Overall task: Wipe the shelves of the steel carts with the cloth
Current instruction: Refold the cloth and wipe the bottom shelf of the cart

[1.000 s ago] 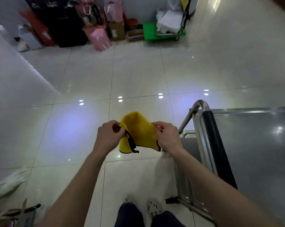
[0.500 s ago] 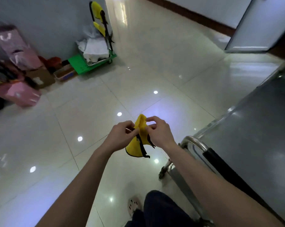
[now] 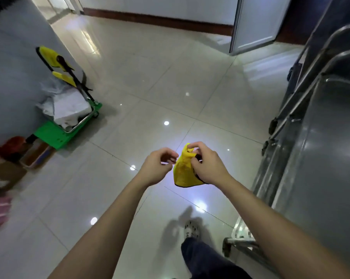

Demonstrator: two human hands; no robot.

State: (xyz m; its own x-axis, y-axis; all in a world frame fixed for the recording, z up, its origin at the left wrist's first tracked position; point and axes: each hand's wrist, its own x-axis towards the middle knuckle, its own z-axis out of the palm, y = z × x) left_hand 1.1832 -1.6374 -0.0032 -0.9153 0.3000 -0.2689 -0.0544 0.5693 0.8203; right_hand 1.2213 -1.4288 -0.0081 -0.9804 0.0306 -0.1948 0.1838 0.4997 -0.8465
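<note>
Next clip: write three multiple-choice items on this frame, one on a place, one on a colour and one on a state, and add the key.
1. On which side of the person do the steel carts stand? A) left B) right C) behind
2. What colour is the cloth? A) blue B) yellow C) white
3. What state is the cloth in? A) lying on the floor B) spread on a shelf C) gripped in the right hand, clear of the carts

Key: 1 B, their steel frames fill the right edge of the view. 2 B, it is bright yellow. 3 C, the right hand's fingers curl round its top in mid-air.
</note>
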